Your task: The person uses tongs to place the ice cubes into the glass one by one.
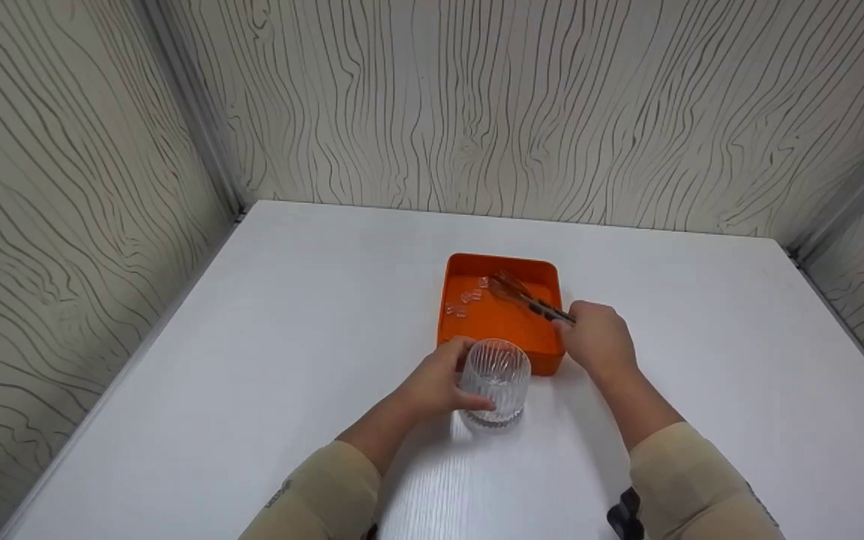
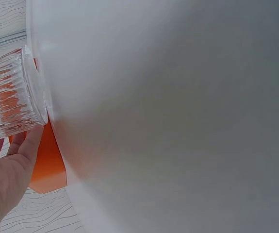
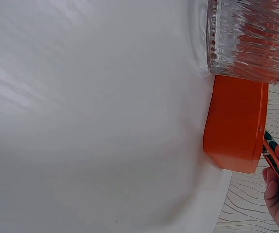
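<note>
head view: an orange tray (image 1: 488,328) on the white table (image 1: 327,315) serves as the dial; the ribbed glass (image 1: 503,375) stands upright just outside it at six o'clock, the left hand (image 1: 436,382) curled round it. the right hand (image 1: 598,336), between three and four o'clock, grips the tongs (image 1: 550,310), whose tips reach inside toward twelve; from here i cannot tell whether they pinch anything. small clear pieces (image 1: 476,294) lie scattered toward ten o'clock; being slick-looking and hard to see against the tray, they might be missed or squirt from the tips. left wrist view: the glass lies at nine o'clock, fingers against its lower side, tray behind; a loose hold could let it slip or knock the tray wall. right wrist view: the glass sits near two o'clock, the tray near three, the gripped tongs near four, close to the rim; since neither hand appears to steady the tray, a push from the tongs could slide it into the glass.
</note>
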{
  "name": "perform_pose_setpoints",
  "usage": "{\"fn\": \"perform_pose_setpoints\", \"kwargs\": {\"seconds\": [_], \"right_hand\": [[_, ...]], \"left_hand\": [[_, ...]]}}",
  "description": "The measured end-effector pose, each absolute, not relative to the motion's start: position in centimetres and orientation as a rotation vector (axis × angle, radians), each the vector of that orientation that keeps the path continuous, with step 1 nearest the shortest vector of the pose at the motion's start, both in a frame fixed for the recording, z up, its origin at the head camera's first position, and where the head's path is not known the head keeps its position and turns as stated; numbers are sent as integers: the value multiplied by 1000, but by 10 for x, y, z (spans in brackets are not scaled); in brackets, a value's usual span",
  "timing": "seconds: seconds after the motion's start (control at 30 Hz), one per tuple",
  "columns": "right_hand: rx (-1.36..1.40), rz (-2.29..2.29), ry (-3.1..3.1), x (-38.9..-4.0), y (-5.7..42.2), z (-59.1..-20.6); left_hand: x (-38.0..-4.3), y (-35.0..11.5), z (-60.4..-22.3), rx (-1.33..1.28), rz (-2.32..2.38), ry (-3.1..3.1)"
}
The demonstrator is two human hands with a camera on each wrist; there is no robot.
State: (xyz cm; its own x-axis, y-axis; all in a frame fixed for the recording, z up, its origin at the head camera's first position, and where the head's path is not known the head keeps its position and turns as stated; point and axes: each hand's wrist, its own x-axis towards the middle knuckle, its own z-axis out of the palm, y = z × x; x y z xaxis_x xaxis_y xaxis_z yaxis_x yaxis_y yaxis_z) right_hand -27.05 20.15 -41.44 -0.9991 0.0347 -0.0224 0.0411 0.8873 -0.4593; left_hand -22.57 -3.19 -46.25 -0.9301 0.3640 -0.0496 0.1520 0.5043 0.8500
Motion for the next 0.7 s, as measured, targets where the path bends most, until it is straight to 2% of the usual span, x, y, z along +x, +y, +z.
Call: {"fn": "perform_pose_setpoints", "kwargs": {"seconds": [0.7], "right_hand": [[60,-680,3043,-273,203,-414]], "left_hand": [[-225,-31,-460,442,1382,2531]]}}
